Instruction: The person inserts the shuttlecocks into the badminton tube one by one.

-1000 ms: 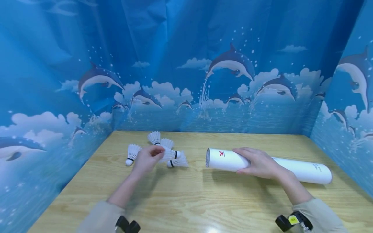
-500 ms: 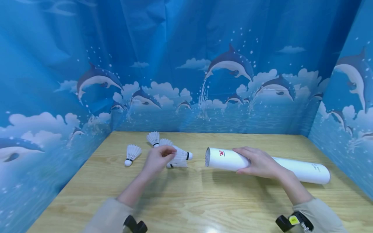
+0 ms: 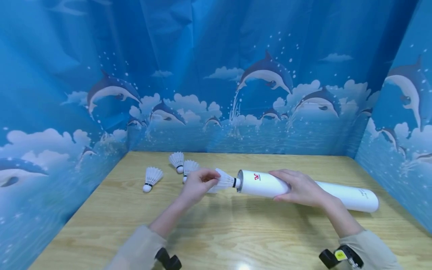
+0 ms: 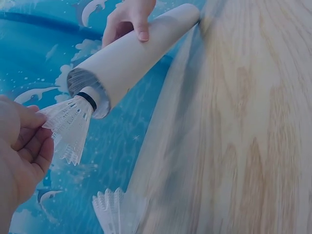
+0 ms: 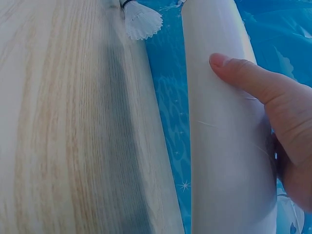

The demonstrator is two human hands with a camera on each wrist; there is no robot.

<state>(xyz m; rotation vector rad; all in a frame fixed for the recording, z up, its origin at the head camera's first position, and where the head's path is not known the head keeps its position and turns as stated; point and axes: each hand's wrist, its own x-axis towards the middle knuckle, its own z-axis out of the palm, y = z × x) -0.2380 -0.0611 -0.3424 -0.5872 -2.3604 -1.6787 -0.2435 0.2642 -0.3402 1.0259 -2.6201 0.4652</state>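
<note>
My left hand [image 3: 199, 184] pinches a white shuttlecock [image 4: 70, 122] by the rim of its skirt. Its cork end, banded in black, is at the mouth of a white tube [image 3: 261, 183] with a red mark. My right hand [image 3: 298, 187] holds this shuttlecock tube from above, thumb [image 5: 239, 70] on the near side and fingers over the far side. The tube lies slanted, its opening facing left. White ribbed edges show inside the opening in the left wrist view. Another shuttlecock [image 5: 141, 20] lies on the table, mostly hidden behind the left hand in the head view.
Three more shuttlecocks lie at the back left of the wooden table [image 3: 216, 232]: one far back [image 3: 177, 161], one beside it [image 3: 189, 168], and one further left [image 3: 152, 178]. A blue dolphin-print curtain [image 3: 202, 75] encloses the table's back and sides.
My left hand has carried the shuttlecock rightward from the group to the tube's mouth, cork first. The right hand and tube have stayed almost still.
</note>
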